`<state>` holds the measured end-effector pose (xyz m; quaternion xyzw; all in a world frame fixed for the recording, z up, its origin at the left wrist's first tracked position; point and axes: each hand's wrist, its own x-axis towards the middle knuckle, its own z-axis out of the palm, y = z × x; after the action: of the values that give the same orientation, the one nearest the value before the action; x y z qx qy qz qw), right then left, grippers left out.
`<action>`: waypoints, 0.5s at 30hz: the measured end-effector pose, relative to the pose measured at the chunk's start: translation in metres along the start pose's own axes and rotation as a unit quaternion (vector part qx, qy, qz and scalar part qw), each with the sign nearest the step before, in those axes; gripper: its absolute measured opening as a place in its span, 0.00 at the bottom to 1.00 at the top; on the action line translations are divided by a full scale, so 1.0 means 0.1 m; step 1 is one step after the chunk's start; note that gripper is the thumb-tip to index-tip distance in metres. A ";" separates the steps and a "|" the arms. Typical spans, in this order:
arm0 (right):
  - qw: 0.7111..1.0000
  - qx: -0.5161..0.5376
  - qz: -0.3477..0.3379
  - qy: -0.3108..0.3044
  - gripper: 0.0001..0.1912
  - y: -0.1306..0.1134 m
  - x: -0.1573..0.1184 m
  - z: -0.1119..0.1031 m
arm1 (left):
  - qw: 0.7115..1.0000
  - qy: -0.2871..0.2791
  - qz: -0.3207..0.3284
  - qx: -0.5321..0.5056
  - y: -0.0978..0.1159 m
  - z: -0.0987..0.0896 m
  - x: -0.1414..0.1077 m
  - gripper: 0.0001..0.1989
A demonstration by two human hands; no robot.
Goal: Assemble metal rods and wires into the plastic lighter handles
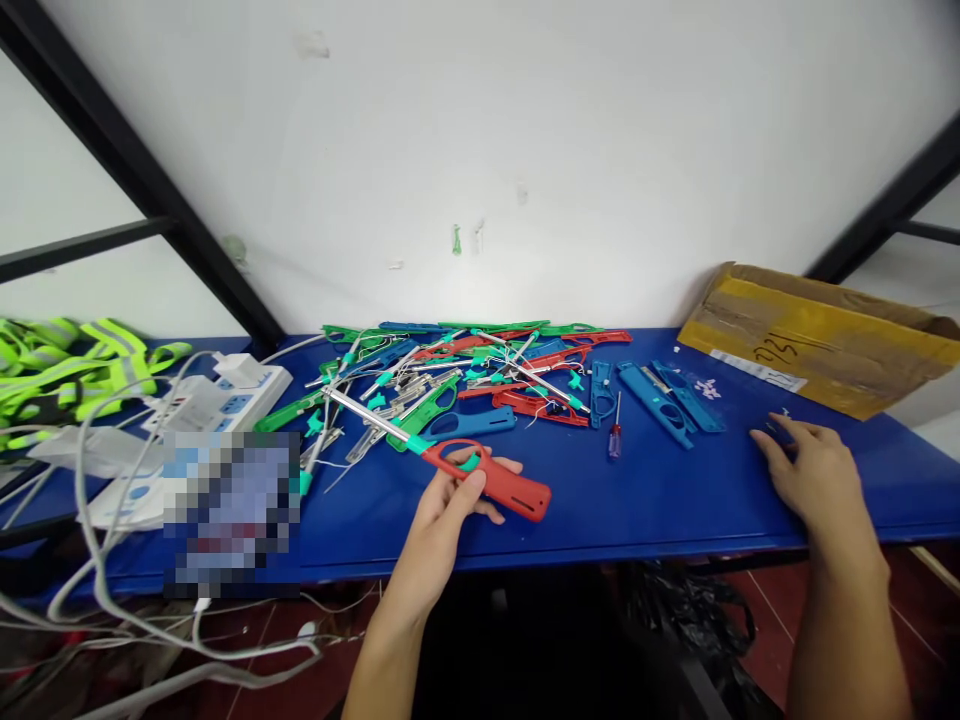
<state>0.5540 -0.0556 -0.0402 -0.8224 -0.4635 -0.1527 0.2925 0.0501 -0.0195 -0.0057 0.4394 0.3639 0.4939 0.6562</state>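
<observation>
My left hand is closed around the handle of a red gas lighter, its thumb by the green trigger. The lighter's metal tube points up and left over a pile of parts. Over at the right, my right hand is lowered to the tabletop, thumb and forefinger apart around small dark bits too small to name. Between the hands lie a screwdriver with a purple handle and blue lighter shell halves. A blue handle shell lies just behind the red lighter.
Green, red and blue shells, metal tubes and wires form a heap along the wall. A taped cardboard box stands back right, near small pale pieces. At left are a power strip, loose cables and yellow-green reflective straps.
</observation>
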 end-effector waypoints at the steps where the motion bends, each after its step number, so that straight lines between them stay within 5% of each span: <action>1: 1.000 -0.005 -0.005 -0.005 0.23 0.02 0.00 0.03 | 1.000 0.001 0.000 0.000 0.00 0.00 0.00 0.25; 15: 0.996 -0.078 0.037 -0.030 0.16 0.30 0.26 0.07 | 1.000 -0.017 0.010 -0.009 -0.06 -0.01 0.00 0.23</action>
<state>0.5932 -0.0459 -0.0429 -0.8633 -0.4284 -0.1529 0.2189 0.0510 -0.0199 -0.0116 0.4457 0.3439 0.4955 0.6614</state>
